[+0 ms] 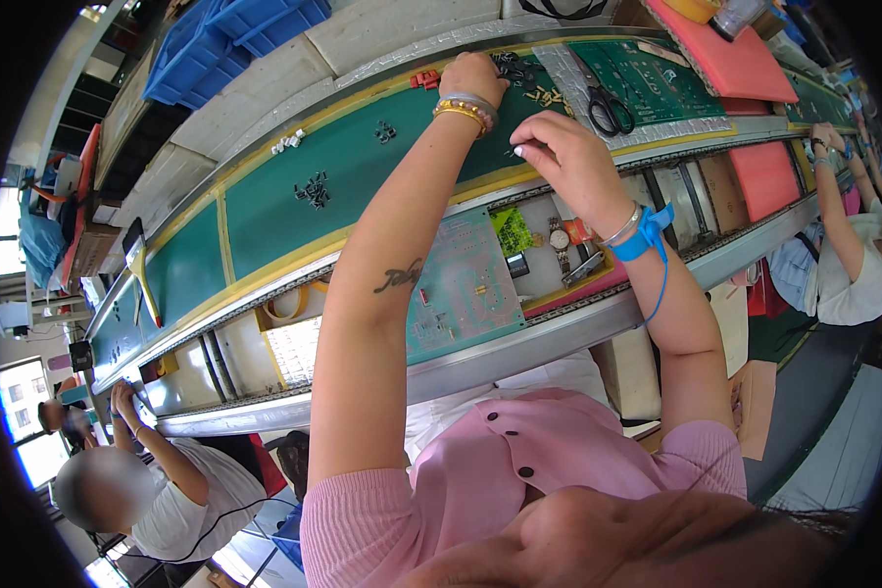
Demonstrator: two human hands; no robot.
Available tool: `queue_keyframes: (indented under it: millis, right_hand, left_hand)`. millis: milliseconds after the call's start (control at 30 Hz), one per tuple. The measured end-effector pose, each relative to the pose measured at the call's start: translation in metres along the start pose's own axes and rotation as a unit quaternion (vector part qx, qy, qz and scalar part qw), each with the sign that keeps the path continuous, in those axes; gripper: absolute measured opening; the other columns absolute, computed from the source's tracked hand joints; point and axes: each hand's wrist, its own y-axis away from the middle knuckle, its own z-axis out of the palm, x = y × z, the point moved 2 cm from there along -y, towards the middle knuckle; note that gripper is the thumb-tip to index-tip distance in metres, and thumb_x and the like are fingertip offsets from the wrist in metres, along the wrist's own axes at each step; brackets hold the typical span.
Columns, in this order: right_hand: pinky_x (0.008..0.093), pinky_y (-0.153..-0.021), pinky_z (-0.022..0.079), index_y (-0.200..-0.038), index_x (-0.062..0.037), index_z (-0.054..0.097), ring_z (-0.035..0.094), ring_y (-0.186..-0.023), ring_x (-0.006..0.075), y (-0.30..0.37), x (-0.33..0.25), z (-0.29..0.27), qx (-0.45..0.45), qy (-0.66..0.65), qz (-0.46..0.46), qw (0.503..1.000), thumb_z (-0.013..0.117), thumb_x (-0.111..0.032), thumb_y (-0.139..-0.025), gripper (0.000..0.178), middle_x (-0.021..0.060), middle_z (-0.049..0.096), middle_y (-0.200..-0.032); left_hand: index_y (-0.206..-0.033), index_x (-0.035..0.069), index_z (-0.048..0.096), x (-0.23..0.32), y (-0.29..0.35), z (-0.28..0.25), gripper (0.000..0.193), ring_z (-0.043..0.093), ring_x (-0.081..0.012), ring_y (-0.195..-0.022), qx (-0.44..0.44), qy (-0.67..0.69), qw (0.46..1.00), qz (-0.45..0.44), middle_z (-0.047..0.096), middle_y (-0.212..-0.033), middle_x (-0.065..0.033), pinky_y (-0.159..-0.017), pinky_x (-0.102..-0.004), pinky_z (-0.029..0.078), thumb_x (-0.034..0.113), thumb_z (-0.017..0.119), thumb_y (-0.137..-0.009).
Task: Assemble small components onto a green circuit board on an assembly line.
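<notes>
My left hand (472, 80) reaches to the far side of the green work surface (265, 220), between small red parts (425, 79) and a heap of small black parts (516, 69). Its back faces me and its fingertips are hidden. My right hand (570, 165) hovers over the near edge of the surface, thumb and forefinger pinched together. A tiny thing seems to stick out of that pinch, too small to make out. Below and between my arms, a green circuit board (461, 284) lies across the rails, with a few small components on it. A blue strap (645, 235) with a cord circles my right wrist.
Black scissors (608, 110) lie beside another circuit board (647, 78). Brass-coloured parts (547, 97), black components (314, 191) and white parts (288, 142) sit in piles. A wristwatch (559, 242) rests in the rail gap. Blue crates (201, 54) stand behind. Co-workers sit on both sides.
</notes>
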Motion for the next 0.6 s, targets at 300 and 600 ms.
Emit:
queue_keyframes:
  millis: [300,600]
  right_hand:
    - [0.038,-0.069,0.047,-0.086,-0.006,0.059,0.058,-0.08,0.0289,0.006,-0.005,0.014,-0.065,0.006,0.007,0.998,0.062,-0.009,-0.079,0.008,0.0086,0.059,-0.082]
    - [0.0386,-0.07,0.048,-0.086,-0.0061,0.06,0.059,-0.08,0.0289,0.005,-0.005,0.016,-0.082,-0.006,0.005,0.997,0.063,-0.009,-0.079,0.008,0.0091,0.06,-0.082]
  left_hand:
    - [-0.086,0.017,0.072,-0.001,-0.004,0.0,0.017,0.062,-0.029,-0.093,0.021,0.044,0.998,0.034,0.068,-0.092,-0.01,-0.082,-0.037,0.05,0.023,0.075,-0.07]
    - [-0.083,0.013,0.071,-0.022,0.0,-0.013,0.014,0.064,-0.0283,-0.084,0.131,0.097,0.978,0.133,0.068,-0.083,-0.0096,-0.078,-0.0375,0.051,0.01,0.062,-0.073]
